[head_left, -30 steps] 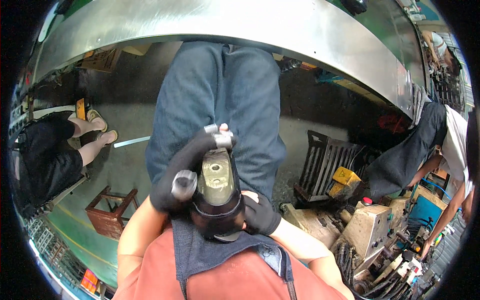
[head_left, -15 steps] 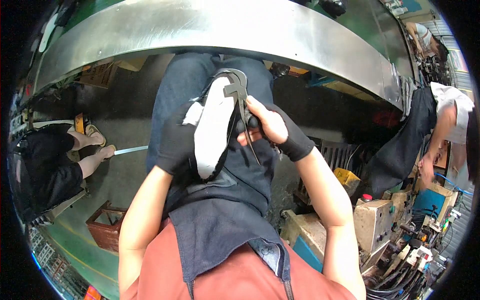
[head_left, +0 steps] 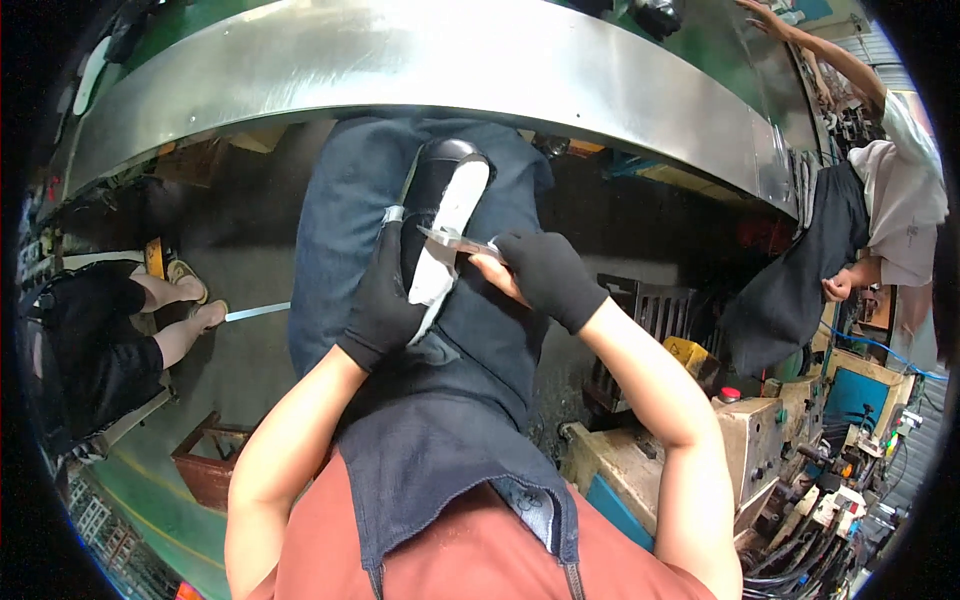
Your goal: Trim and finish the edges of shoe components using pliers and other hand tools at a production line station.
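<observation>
Across my lap lies a black shoe upper (head_left: 430,190) with its rounded toe pointing away from me. Its white underside (head_left: 463,200) is turned toward the right. My left hand (head_left: 383,300), in a black glove with some bare fingertips, is closed around the shoe's left side and heel end. In my right hand (head_left: 550,278), also black-gloved, is a pair of metal lasting pincers (head_left: 455,240). The pincers' head lies across the middle of the shoe, at the border of black upper and white underside. My right fingers cover most of the handles.
A shiny metal bench edge (head_left: 400,60) runs across in front of my knees. To the right are a control box (head_left: 750,440), a yellow box (head_left: 690,355) and a person in a white shirt (head_left: 895,200). Another person's legs (head_left: 175,320) and a brown wooden stool (head_left: 212,460) are at left.
The shoe has rolled, so its black upper now shows on the left. The pincers have moved from near the toe to mid-shoe and turned sideways. The person at right has raised an arm.
</observation>
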A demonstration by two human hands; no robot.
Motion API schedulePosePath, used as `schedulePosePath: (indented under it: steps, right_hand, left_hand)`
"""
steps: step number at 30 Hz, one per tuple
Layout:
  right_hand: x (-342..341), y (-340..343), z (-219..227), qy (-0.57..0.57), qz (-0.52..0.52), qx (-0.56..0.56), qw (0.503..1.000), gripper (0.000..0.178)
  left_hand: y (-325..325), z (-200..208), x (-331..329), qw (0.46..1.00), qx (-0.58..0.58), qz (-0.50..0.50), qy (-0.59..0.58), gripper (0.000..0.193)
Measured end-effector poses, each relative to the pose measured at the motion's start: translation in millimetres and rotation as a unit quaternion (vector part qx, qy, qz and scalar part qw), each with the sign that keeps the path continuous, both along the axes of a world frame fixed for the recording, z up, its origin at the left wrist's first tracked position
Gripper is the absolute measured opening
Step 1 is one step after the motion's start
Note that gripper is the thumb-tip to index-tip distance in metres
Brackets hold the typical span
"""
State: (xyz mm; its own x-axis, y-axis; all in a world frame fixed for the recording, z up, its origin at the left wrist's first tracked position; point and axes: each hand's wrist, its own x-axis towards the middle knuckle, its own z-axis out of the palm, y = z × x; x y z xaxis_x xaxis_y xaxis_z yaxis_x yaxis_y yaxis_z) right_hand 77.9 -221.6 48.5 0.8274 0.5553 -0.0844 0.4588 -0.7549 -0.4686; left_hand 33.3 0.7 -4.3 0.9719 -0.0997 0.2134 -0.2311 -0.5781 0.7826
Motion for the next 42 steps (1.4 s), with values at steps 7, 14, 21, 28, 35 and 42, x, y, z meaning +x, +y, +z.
schedulePosePath:
  steps: [7, 14, 21, 28, 35, 42]
  right_hand:
    - [13.5, -28.4, 39.2, 0.609, -0.128, 0.118, 0.774, 0.055]
    - [23.1, 10.9, 124.9, 0.092, 0.088, -0.026, 0.991, 0.040]
    - [-49.2, 10.0, -0.4, 0.204, -0.056, 0.157, 0.965, 0.040]
    - [-80.7, -21.0, -0.5, 0.511, -0.175, 0.142, 0.830, 0.051]
    - [-65.9, 24.9, 64.9, 0.186, -0.005, 0.272, 0.944, 0.027]
    - [-94.1, 22.7, 10.1, 0.186, -0.044, 0.200, 0.961, 0.030]
  left_hand:
    - [-18.3, -2.9, 20.8, 0.997, 0.052, 0.060, 0.016, 0.059]
    - [23.2, -15.5, 26.7, 0.994, 0.045, -0.009, 0.104, 0.067]
    - [16.0, -2.7, -60.5, 0.997, 0.062, -0.008, 0.039, 0.083]
    - [7.5, -8.4, -38.3, 0.976, -0.159, 0.017, 0.147, 0.045]
    - [21.3, -11.8, -46.4, 0.953, -0.150, -0.023, 0.261, 0.075]
    - [32.6, 26.1, -51.7, 0.962, -0.116, -0.060, 0.242, 0.095]
